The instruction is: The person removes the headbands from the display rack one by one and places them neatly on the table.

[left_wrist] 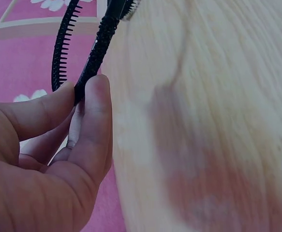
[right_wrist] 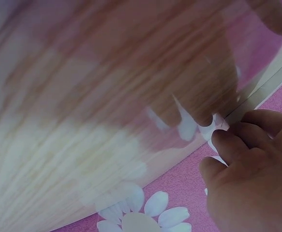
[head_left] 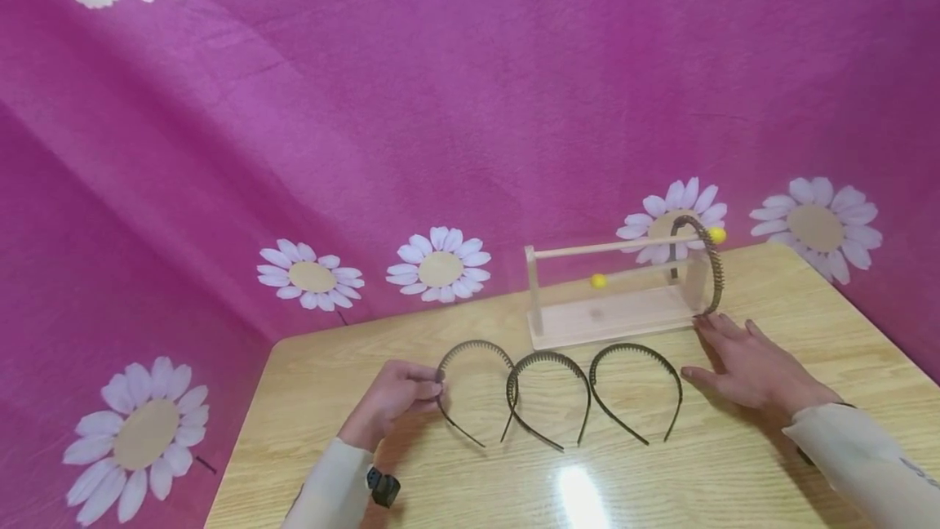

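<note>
One hairband (head_left: 477,343) pinched in L grip (head_left: 392,401), cut off in L-wrist cam; R grip (head_left: 756,368) relaxed.

I see black headbands (head_left: 636,347) in front of the pale rack (head_left: 620,318), yellow balls (head_left: 598,281) on it, grained tan desk (head_left: 470,488) under it, white beige-centred daisies (head_left: 438,268) on magenta cloth (head_left: 470,121) behind it.

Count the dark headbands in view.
4: one hanging headband at the right end of the wooden rack; the left headband, middle headband and right headband form a row before it.
</note>
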{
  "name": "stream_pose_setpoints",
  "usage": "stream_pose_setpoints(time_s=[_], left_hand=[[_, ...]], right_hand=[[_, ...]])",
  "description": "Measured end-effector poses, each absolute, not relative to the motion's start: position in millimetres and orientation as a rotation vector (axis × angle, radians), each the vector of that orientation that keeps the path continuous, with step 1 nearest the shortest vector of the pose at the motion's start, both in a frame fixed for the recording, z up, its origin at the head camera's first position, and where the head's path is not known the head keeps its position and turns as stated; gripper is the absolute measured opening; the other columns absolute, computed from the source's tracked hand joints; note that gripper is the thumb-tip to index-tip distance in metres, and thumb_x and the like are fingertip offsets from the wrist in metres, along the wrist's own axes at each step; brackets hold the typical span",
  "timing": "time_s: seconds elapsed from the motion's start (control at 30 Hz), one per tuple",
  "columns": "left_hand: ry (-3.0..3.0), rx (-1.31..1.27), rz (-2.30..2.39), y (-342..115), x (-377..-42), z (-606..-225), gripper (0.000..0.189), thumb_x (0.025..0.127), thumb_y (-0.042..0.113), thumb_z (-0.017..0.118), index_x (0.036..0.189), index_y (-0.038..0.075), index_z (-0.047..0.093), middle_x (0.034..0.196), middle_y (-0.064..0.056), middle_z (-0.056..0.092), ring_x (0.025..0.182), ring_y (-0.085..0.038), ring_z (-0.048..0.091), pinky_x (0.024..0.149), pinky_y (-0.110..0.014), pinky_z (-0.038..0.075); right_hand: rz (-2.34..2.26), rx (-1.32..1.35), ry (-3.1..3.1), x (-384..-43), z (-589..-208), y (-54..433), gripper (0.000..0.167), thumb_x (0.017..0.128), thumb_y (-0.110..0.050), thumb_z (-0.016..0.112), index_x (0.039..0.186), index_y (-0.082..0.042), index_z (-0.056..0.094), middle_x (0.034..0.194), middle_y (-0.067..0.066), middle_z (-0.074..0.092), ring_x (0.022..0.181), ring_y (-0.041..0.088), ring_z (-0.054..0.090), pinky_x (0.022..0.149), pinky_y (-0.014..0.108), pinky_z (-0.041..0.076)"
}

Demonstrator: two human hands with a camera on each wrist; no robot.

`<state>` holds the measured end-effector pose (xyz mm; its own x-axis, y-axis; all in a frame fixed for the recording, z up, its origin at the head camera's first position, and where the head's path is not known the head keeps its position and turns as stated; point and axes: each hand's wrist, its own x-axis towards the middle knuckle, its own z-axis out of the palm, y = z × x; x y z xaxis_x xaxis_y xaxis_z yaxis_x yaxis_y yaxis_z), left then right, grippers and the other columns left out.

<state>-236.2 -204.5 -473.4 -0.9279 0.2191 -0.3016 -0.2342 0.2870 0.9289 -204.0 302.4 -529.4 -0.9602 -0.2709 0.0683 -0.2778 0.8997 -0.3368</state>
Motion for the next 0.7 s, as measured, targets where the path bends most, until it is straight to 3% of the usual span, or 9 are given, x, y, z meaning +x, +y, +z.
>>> stream_pose_setpoints(time_s=[0.7], left_hand=[[2.269,-0.077,1.597,-221.4,-232.7,-487.1,0.017,0.093,-0.011,0.061,0.107,-0.018,0.068,0.086,-0.022,0.071,0.074,-0.019,0.068,0.069,-0.032,0.062]], right_hand=[[0.563,0.446,-3.030,-202.2,-525.1,299.7,0.087,0.093,-0.051,0.066,0.145,0.014,0.040,0.152,0.038,0.028,0.137,0.055,0.031,0.110,0.072,0.020]])
